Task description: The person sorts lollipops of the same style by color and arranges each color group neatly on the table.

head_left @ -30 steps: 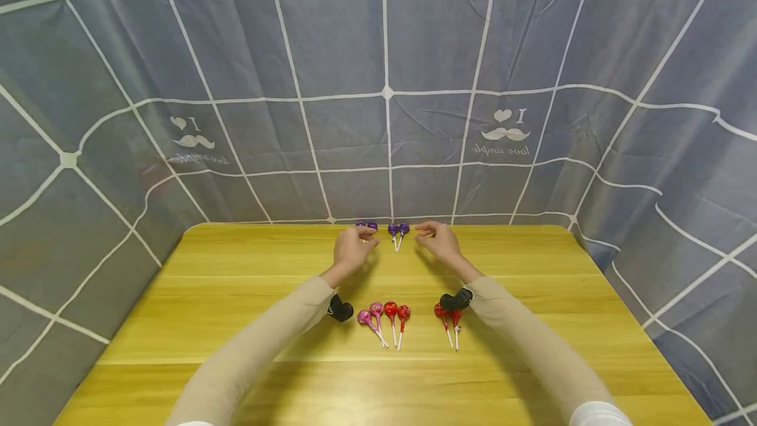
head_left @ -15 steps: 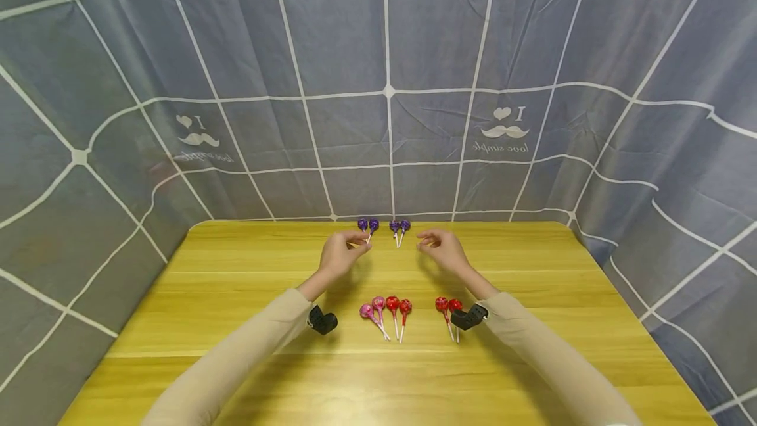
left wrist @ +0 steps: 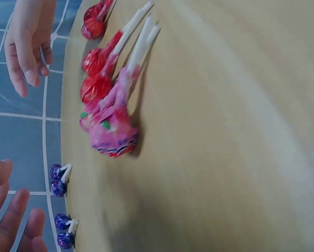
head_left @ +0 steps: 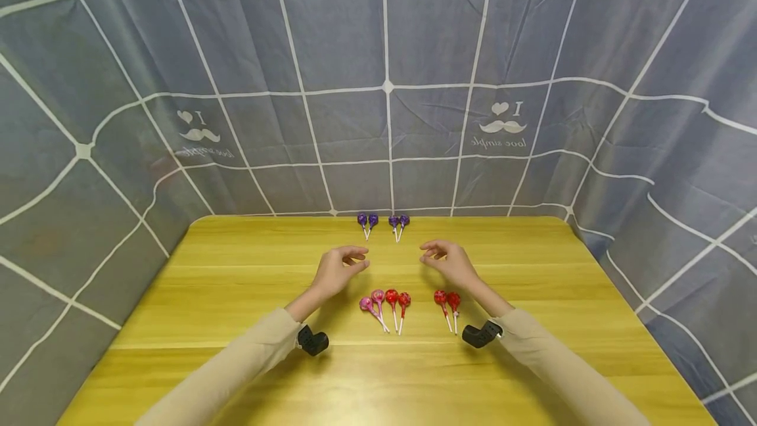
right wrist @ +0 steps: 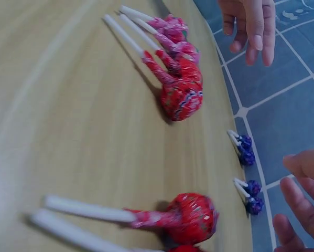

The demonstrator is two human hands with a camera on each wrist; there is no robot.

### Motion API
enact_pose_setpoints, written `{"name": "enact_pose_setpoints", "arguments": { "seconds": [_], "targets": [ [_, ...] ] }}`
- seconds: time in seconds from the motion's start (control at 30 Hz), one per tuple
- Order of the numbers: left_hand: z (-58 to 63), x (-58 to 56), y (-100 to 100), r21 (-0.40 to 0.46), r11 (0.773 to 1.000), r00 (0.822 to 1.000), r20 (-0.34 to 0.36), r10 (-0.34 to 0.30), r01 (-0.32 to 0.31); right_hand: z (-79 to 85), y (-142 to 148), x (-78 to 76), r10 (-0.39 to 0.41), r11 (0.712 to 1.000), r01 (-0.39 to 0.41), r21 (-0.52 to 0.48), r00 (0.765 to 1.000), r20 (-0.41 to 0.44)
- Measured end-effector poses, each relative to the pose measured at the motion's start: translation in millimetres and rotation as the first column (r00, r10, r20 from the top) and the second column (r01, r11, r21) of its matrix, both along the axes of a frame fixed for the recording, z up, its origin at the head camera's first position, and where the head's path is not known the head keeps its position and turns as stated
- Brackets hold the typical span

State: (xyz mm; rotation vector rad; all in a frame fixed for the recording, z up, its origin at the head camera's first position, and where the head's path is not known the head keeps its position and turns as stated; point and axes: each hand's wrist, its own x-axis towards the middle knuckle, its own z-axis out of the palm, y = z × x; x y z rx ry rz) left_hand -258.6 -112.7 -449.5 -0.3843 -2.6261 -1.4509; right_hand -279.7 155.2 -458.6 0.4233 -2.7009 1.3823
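My left hand (head_left: 338, 269) hovers over the table with loosely bent fingers and holds nothing. Opposite it, my right hand (head_left: 452, 263) is likewise relaxed, a gap between thumb and fingers. Beyond them, at the far edge, lie two purple lollipops (head_left: 367, 221) on the left and two more purple lollipops (head_left: 399, 222) beside them, sticks crossing or meeting. Nearer me, between the forearms, two pink lollipops (head_left: 372, 301) lie next to two red lollipops (head_left: 397, 299). Another pair of red lollipops (head_left: 447, 300) lies by my right wrist; the right wrist view shows a red lollipop (right wrist: 191, 218) close up.
The wooden table (head_left: 390, 380) ends at a grey-blue curtain (head_left: 331, 130) with white grid lines, which hangs behind and on both sides. Black wrist cameras (head_left: 312, 340) sit on both wrists.
Both hands have drawn back from the far edge toward me. The left purple pair, partly behind the left fingers before, is now uncovered and the left fingers are off it.
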Motion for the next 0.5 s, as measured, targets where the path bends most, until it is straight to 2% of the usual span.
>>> {"name": "enact_pose_setpoints", "arguments": {
  "seconds": [0.27,0.5],
  "targets": [
    [-10.9,15.9,2,0.009,1.0,0.998,0.051,-0.021,0.021,-7.8,13,14.9,0.009,0.999,-0.009,0.031,1.0,0.012],
    [-18.3,26.8,6,-0.011,0.998,0.992,0.114,-0.053,0.054,-12.1,8,26.0,0.055,0.998,-0.057,0.041,0.997,0.05]
  ]
}}
